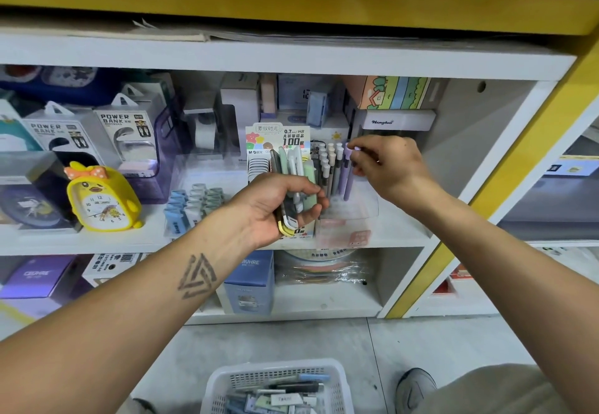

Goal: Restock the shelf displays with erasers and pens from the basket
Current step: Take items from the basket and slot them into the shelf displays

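Fingers of the right hand pinch a slim lilac pen; left hand grips a pastel pen bundle.

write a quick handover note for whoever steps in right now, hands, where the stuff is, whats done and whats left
Left hand: grips a bunch of pens in front of the shelf.
Right hand: pinches the top of a purple pen standing at the right end of the clear pen display.
Display: already holds a row of upright pens.
Basket: on the floor below, with more stock inside.
Done: part of the pen display is filled.
Left: seat the purple pen, place the bunch from the left hand, then empty the basket, erasers included.
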A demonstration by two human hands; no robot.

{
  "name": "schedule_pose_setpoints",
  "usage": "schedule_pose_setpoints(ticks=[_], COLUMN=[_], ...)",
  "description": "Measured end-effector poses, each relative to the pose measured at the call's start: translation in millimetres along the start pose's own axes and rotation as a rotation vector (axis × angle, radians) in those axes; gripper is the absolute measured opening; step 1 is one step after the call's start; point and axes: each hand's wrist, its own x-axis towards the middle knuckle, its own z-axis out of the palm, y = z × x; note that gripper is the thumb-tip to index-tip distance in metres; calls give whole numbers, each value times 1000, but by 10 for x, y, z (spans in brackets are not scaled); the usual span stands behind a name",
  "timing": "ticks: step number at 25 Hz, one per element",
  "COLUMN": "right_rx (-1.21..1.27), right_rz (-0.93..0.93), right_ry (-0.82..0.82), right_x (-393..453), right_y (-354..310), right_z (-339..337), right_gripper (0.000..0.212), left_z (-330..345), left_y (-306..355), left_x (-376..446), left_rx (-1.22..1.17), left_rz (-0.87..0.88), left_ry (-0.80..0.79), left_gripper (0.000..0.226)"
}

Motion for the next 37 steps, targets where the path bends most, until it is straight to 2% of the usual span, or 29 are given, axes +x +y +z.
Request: schedule_pose_setpoints(ticks=[4,9,13,14,18,19,20,22,23,24,27,32,37], right_rx=[26,9,89,63,-233,-162,15,467,608,687,875,950,832], right_rz=[-2,-83,47,62,-48,-42,11,183,241,272,354,391,265], right_ry=[-8,-66,-59,-58,14,44,31,-134,-214,-256,-250,-245,-244], right_x=[15,2,2,-8,-7,-10,-25,-71,-87,-96,-62,2,59], right_y=[3,-11,48,59,-47,-130,-234,-445,-521,-569,-688,-823,-981], right_z=[30,85,138,151,124,106,86,96,129,160,190,285,458], right_gripper=[17,16,7,4,20,21,20,17,17,16,12,10,15], left_z=[-12,-17,-13,-17,-58,-75,-94,-137,-160,-187,-333,-743,-1126], left_y=[7,10,23,23,49,62,74,96,115,135,221,454,622], left_x=[-19,-38,-48,-55,-91,-108,-124,-167,-194,-216,-278,-403,-585], left_rx=[17,1,-35,-43,5,32,59,99,110,112,40,-136,-109], left_rz=[11,18,45,51,72,79,86,104,111,113,87,84,82], left_ry=[-25,-79,-82,-81,-100,-92,-81,-65,-64,-67,-51,86,152], left_gripper=[3,11,14,16,16,17,19,27,32,35,34,8,9])
